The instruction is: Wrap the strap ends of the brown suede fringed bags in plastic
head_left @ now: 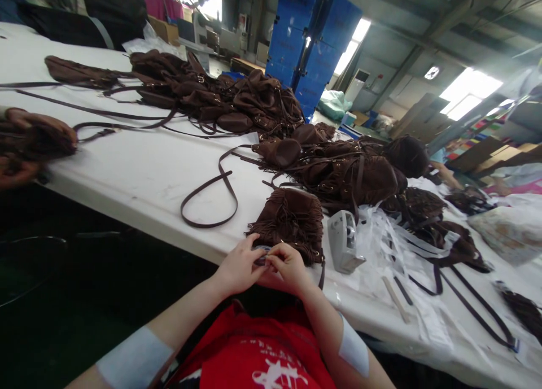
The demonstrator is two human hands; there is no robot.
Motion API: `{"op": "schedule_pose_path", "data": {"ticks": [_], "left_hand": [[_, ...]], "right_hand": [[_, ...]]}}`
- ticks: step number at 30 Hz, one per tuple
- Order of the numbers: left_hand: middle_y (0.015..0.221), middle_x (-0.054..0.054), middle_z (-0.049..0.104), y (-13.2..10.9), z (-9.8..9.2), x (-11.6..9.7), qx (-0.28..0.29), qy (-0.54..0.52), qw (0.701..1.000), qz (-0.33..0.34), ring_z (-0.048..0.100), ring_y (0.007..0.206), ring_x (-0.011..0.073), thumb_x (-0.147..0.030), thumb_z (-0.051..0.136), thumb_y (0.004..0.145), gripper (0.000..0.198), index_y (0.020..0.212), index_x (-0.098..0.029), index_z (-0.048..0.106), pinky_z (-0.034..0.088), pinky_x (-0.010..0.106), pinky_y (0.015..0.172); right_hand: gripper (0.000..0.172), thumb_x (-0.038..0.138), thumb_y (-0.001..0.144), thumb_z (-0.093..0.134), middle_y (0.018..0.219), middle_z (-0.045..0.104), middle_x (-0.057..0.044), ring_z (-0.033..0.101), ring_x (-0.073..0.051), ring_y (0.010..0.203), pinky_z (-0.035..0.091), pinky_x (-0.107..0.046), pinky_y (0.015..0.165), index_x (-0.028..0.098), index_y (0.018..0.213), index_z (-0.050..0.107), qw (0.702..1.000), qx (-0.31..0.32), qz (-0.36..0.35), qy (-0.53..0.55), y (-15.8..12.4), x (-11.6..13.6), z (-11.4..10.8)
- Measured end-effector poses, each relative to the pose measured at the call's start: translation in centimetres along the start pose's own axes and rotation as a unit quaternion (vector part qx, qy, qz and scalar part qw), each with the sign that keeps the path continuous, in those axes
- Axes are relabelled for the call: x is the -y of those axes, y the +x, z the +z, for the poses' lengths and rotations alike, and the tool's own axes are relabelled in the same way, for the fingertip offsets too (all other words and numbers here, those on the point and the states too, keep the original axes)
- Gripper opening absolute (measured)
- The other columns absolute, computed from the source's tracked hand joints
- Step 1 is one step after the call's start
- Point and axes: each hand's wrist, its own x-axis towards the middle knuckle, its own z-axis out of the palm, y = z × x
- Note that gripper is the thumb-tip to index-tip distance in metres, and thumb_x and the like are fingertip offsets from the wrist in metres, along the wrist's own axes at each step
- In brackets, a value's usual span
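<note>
My left hand (239, 266) and my right hand (290, 267) meet at the table's near edge, fingers pinched together on a small dark part (263, 258) at the bottom of a brown fringed suede bag (292, 219). The bag lies flat on the white table (139, 169) just beyond my fingers. What exactly the small part is, I cannot make out. Both forearms carry pale patches near the elbows.
A grey label gun (344, 241) stands right of the bag among white paper strips (393, 236). Heaps of brown bags (339, 169) and loose straps (207, 197) cover the table behind. Another person's hand (25, 146) holds a brown bag at far left. Blue crates (309, 33) stand behind.
</note>
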Motion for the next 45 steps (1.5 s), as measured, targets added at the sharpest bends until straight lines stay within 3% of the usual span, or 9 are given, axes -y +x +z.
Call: {"op": "schedule_pose_path", "data": {"ticks": [4, 10, 17, 24, 27, 32, 39, 43, 45], "left_hand": [[0.152, 0.014, 0.025, 1.0, 0.6, 0.6, 0.02, -0.038, 0.998, -0.036, 0.029, 0.138, 0.0381, -0.035, 0.058, 0.082, 0.026, 0.1, -0.017, 0.068, 0.027, 0.05, 0.114], [0.156, 0.015, 0.021, 2.1, 0.3, 0.8, 0.068, -0.092, 0.991, -0.077, 0.02, 0.142, 0.0381, -0.032, 0.056, 0.08, 0.022, 0.083, -0.013, 0.067, 0.021, 0.049, 0.117], [0.157, 0.013, 0.022, 1.8, 0.5, 0.9, 0.09, -0.056, 0.992, -0.07, 0.021, 0.143, 0.0331, -0.033, 0.053, 0.08, 0.024, 0.086, -0.013, 0.067, 0.02, 0.041, 0.118], [0.158, 0.008, 0.02, 1.7, 0.5, 1.1, 0.1, -0.066, 0.991, -0.058, 0.017, 0.144, 0.0342, -0.036, 0.055, 0.08, 0.039, 0.111, -0.018, 0.069, 0.018, 0.046, 0.117], [0.155, 0.005, 0.03, 2.3, 0.2, 1.4, 0.108, -0.093, 0.987, -0.071, 0.023, 0.141, 0.0352, -0.033, 0.059, 0.074, 0.028, 0.092, -0.019, 0.075, 0.02, 0.046, 0.116], [0.151, 0.005, 0.038, 3.1, 0.7, 2.4, 0.11, -0.15, 0.98, -0.069, 0.036, 0.135, 0.0314, -0.034, 0.059, 0.073, 0.022, 0.066, -0.019, 0.072, 0.029, 0.041, 0.113], [0.15, 0.009, 0.038, 3.1, 0.9, 2.5, 0.103, -0.162, 0.98, -0.06, 0.033, 0.137, 0.0334, -0.035, 0.058, 0.072, 0.022, 0.067, -0.017, 0.071, 0.024, 0.041, 0.115], [0.133, 0.007, 0.057, 2.9, -0.3, 2.1, 0.126, -0.279, 0.949, -0.078, 0.04, 0.132, 0.029, -0.032, 0.055, 0.07, 0.025, 0.081, -0.018, 0.073, 0.027, 0.04, 0.114], [0.137, 0.006, 0.054, 2.7, -0.8, 2.0, 0.134, -0.32, 0.933, -0.094, 0.042, 0.13, 0.028, -0.033, 0.053, 0.071, 0.027, 0.082, -0.018, 0.072, 0.03, 0.039, 0.113]], "right_hand": [[0.015, 0.03, 0.078, 0.063, 0.056, 0.057, 0.003, 0.051, -0.01, 0.045, 0.04, -0.021, 0.044, 0.017, 0.073, 0.06, 0.993, 0.018, 0.093, 0.077, 0.8, -1.0, 0.2], [0.015, 0.03, 0.076, 0.065, 0.053, 0.057, 0.004, 0.051, -0.009, 0.043, 0.039, -0.019, 0.042, 0.016, 0.072, 0.061, 0.995, 0.032, 0.082, 0.045, 1.4, 0.0, 0.3], [0.01, 0.019, 0.077, 0.061, 0.065, 0.066, 0.0, 0.06, -0.011, 0.052, 0.047, -0.021, 0.05, 0.014, 0.082, 0.069, 0.977, 0.177, 0.114, 0.015, 2.8, 0.7, -1.4], [0.013, 0.01, 0.082, 0.058, 0.075, 0.067, -0.002, 0.062, -0.013, 0.067, 0.048, -0.023, 0.068, 0.016, 0.08, 0.07, 0.95, 0.198, -0.062, -0.232, 3.2, 2.9, -1.8], [0.011, 0.014, 0.087, 0.057, 0.084, 0.067, -0.005, 0.063, -0.017, 0.083, 0.047, -0.026, 0.079, 0.016, 0.085, 0.069, 0.9, 0.2, -0.137, -0.363, 3.0, 3.4, -1.5], [0.016, 0.017, 0.093, 0.047, 0.09, 0.065, -0.009, 0.063, -0.019, 0.083, 0.048, -0.028, 0.072, 0.013, 0.094, 0.063, 0.816, 0.211, -0.195, -0.502, 2.2, 2.2, -1.3], [0.036, 0.016, 0.093, 0.048, 0.131, 0.058, -0.01, 0.06, -0.017, 0.105, 0.048, -0.03, 0.09, 0.018, 0.129, 0.052, 0.823, 0.202, -0.296, -0.441, 0.6, -0.5, -2.7], [0.046, 0.014, 0.093, 0.047, 0.141, 0.05, -0.01, 0.059, -0.017, 0.106, 0.049, -0.03, 0.091, 0.02, 0.138, 0.045, 0.825, 0.193, -0.297, -0.439, 0.3, -1.3, -3.1], [0.047, 0.015, 0.093, 0.046, 0.142, 0.049, -0.01, 0.057, -0.018, 0.11, 0.048, -0.03, 0.092, 0.019, 0.14, 0.043, 0.827, 0.177, -0.301, -0.441, 0.2, -1.5, -3.0]]}}
